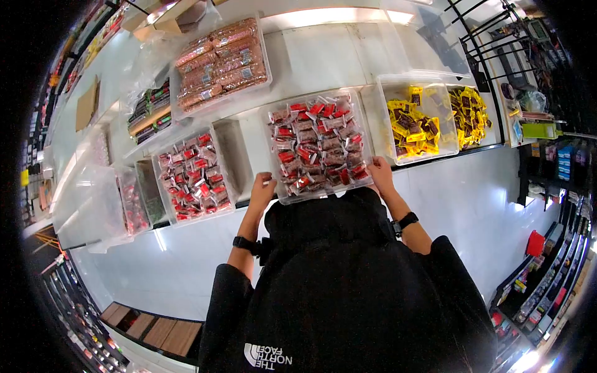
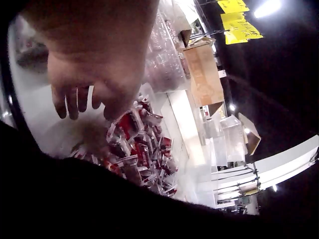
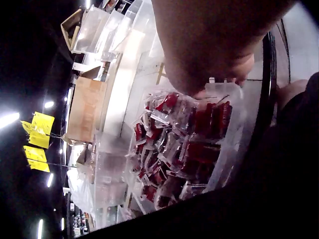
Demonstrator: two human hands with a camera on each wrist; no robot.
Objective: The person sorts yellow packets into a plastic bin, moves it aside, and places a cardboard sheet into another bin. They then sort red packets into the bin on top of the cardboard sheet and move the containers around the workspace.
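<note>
On my feeds, a clear tub (image 1: 287, 198) sits at the front edge of the pale table (image 1: 326, 43), filled with wrapped red and brown packets (image 1: 317, 146). I have the right hand (image 1: 382, 174) at its front right corner; the right wrist view shows me the thumb and fingers pinching the rim there. The left hand (image 1: 263, 188) is just beside the front left corner, its fingers loosely bent with small gaps between the tips; I cannot tell whether it touches the wall. Close to the left I see a second tub (image 1: 229, 186) of similar packets, and to the right a third tub (image 1: 428, 156) holding yellow packets (image 1: 411, 127). Farther back, to the left, long brown wrapped packs (image 1: 217, 62) are stacked in another clear container. Nearest me are the person's black top (image 1: 348, 292) and dark straps (image 1: 247, 244) on both wrists. Beyond the table I make out a cardboard carton (image 2: 204, 74) and yellow signs (image 3: 40, 130) hanging against the dark
</note>
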